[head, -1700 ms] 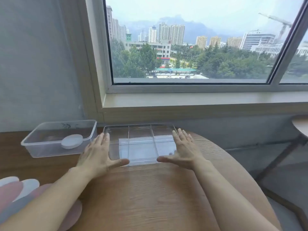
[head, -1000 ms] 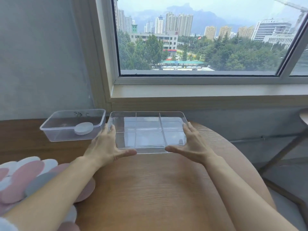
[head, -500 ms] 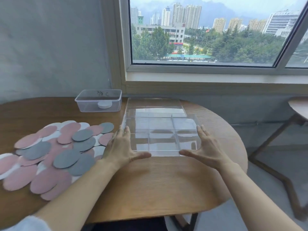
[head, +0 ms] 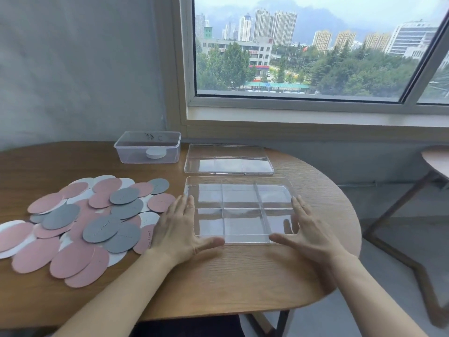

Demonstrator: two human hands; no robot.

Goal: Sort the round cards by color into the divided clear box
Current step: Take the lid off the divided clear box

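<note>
The divided clear box [head: 239, 181] lies on the wooden table in front of me, its compartments empty. My left hand [head: 181, 228] lies flat with straight fingers against the box's left side, thumb along the front edge. My right hand [head: 307, 231] does the same at the right side. A heap of pink, grey and white round cards [head: 87, 222] spreads over the table to the left of the box, touching my left wrist.
The box's clear lid [head: 228, 161] lies behind it. A small clear tub [head: 148, 147] holding a white disc stands at the back. The table's rounded edge [head: 349, 239] drops off on the right, near a second table [head: 437, 159].
Both hands have slid the divided box toward me, away from the lid, which now lies apart behind it. The view has dropped and swung left, revealing the cards.
</note>
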